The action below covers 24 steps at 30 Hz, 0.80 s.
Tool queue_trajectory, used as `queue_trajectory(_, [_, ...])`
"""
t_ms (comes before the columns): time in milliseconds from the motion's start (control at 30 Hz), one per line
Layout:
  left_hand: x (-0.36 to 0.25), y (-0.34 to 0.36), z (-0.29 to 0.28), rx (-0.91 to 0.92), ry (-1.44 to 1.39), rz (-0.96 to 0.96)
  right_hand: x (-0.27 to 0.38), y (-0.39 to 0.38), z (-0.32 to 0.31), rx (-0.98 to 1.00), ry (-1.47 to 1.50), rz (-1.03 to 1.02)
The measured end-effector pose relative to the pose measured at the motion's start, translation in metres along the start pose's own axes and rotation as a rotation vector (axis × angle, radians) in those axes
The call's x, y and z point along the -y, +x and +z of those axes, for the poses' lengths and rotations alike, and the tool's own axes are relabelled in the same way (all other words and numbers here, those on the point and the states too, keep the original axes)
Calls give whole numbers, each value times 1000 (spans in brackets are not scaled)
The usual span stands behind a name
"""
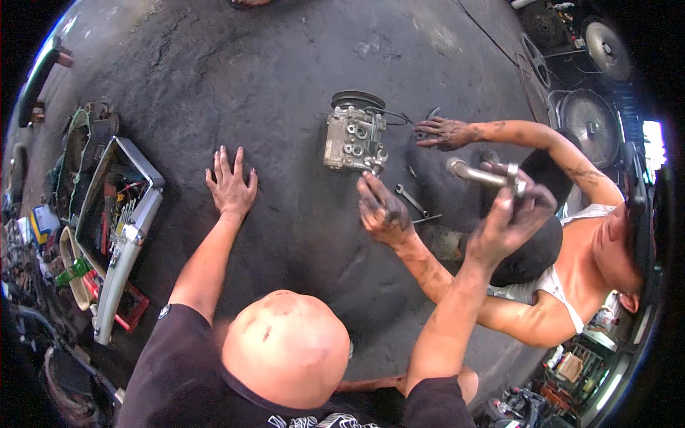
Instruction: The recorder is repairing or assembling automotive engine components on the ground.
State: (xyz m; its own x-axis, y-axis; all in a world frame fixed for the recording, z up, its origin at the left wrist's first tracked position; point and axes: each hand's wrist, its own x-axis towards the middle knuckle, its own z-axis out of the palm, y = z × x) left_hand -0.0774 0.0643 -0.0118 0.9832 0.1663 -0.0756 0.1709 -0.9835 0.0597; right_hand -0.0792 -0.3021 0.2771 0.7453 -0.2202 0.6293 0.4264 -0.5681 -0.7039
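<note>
My left hand (230, 187) rests spread on the dark floor (285, 228), left of a metal compressor (346, 139) with a black pulley on top. My right hand (506, 217) grips a bent metal pipe (471, 171) with a fitting at its upper end, raised in front of the co-worker. That person's lower hand (382, 207) has fingertips at the compressor's bottom fitting; their other hand (442, 132) is spread just right of the compressor. An open-end wrench (412, 201) and a thin rod lie between us on the floor.
An open metal case (135, 164) of tools stands at left, amid clutter and a green bottle (71, 271). The co-worker (578, 271) crouches at right. Large metal discs (589, 128) and more parts line the right side. My bent bare knee (285, 342) shows at lower centre.
</note>
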Motion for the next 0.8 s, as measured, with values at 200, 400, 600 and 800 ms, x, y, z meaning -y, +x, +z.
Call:
queue_trajectory(200, [-40, 0, -47, -183, -856, -153, -11, 24, 55, 409, 350, 810])
queue_trajectory(400, [-116, 12, -160, -102, -1305, 524, -39, 11, 87, 629, 380, 1104])
queue_trajectory(600, [-144, 42, -193, -216, -782, 945, -37, 21, 87, 731, 461, 1185])
queue_trajectory(800, [-148, 59, -165, -79, -1006, 814, -46, 23, 49, 712, 613, 1000])
